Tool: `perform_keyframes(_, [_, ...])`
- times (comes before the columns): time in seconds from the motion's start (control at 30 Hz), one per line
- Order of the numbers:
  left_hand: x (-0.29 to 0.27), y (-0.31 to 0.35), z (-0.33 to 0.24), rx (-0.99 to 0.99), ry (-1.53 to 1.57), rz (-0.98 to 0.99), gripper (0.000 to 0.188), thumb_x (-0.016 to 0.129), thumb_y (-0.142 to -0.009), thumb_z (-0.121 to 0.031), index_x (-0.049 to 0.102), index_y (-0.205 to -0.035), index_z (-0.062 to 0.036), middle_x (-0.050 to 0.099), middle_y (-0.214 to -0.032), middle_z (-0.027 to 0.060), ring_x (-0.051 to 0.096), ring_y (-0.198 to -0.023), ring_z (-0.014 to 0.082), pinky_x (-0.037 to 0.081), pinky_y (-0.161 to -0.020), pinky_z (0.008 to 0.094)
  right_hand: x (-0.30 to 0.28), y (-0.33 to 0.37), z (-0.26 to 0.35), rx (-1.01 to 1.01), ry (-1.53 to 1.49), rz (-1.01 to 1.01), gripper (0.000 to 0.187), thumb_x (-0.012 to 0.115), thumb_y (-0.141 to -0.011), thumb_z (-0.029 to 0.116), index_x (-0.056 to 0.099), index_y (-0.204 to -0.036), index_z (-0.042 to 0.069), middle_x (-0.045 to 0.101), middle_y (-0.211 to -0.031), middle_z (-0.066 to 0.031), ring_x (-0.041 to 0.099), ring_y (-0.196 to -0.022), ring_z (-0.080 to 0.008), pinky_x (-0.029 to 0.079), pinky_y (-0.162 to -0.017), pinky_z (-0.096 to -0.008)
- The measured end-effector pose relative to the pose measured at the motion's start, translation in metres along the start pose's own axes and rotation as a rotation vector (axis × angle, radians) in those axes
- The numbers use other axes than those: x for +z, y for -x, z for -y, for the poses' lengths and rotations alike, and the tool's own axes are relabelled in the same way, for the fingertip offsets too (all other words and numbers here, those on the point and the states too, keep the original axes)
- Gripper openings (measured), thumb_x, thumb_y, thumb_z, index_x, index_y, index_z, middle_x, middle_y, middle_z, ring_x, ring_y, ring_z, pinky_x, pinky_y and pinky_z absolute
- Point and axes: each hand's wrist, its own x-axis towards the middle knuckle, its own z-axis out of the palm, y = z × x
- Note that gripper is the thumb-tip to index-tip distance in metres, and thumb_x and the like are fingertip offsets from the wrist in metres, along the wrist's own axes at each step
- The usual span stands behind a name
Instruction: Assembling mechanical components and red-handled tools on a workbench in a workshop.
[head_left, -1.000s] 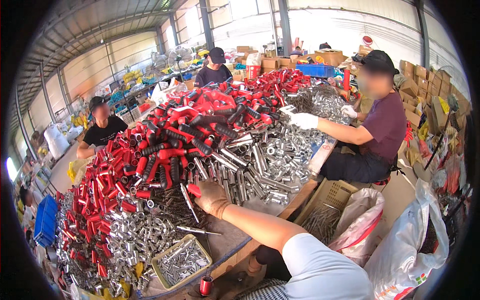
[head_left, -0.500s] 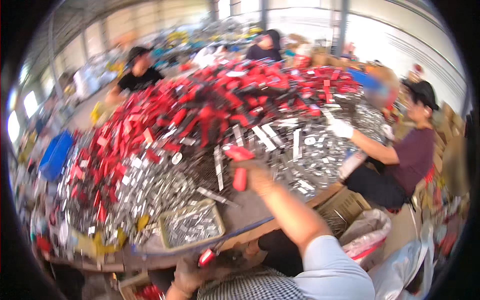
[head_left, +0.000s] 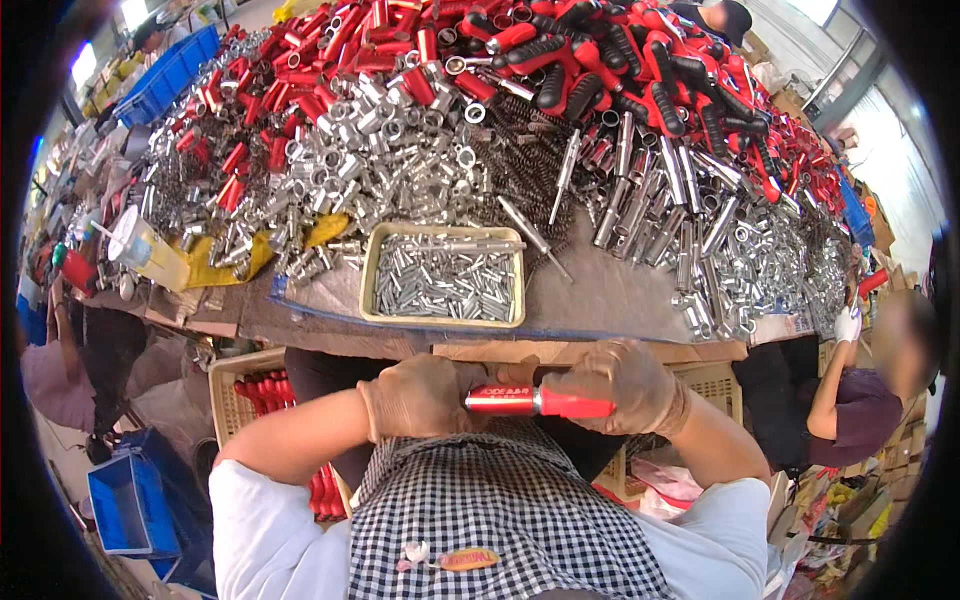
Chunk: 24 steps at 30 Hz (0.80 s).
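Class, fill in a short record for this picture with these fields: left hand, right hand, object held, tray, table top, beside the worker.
left hand: gloved left hand grips the shiny red metal end of the tool
right hand: gloved right hand wraps the plain red handle end
object held: red tool, level, close to the chest
tray: beige tray filled with small silver tubes
table top: heaps of silver sleeves and red-and-black handles
beside the worker: basket with red parts at left; another person at right
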Motion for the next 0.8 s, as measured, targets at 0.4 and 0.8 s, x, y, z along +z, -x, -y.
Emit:
perform_keyframes(0.4, [0.017, 0.004, 0.011, 0.059, 0.244, 0.292, 0.039, 0.072, -0.073, -0.024, 0.066, -0.102, 0.0021, 0.069, -0.077, 0.0147, 0.065, -0.069, 0.0284, 0.052, -0.07, 0.0373, 0.02, -0.001, 0.009, -0.516, 0.339, -0.206, 0.034, 0.071, -0.073, 0.021, 0.066, -0.105, 0.013, 0.055, -0.07, -0.0004, 0.057, -0.058, -0.0162, 0.052, -0.056, -0.032])
perform_keyframes(0.8, [-0.042, 0.004, -0.022, -0.014, -0.641, -0.203, 0.023, 0.061, -0.078, -0.027, 0.065, -0.087, -0.0058, 0.068, -0.079, 0.0122, 0.069, -0.074, 0.0296, 0.054, -0.062, 0.0422, 0.049, -0.011, -0.005, -0.021, -0.297, -0.417, 0.053, 0.081, -0.07, 0.018, 0.063, -0.117, 0.002, 0.069, -0.097, -0.0139, 0.068, -0.078, -0.0274, 0.055, -0.073, -0.0341])
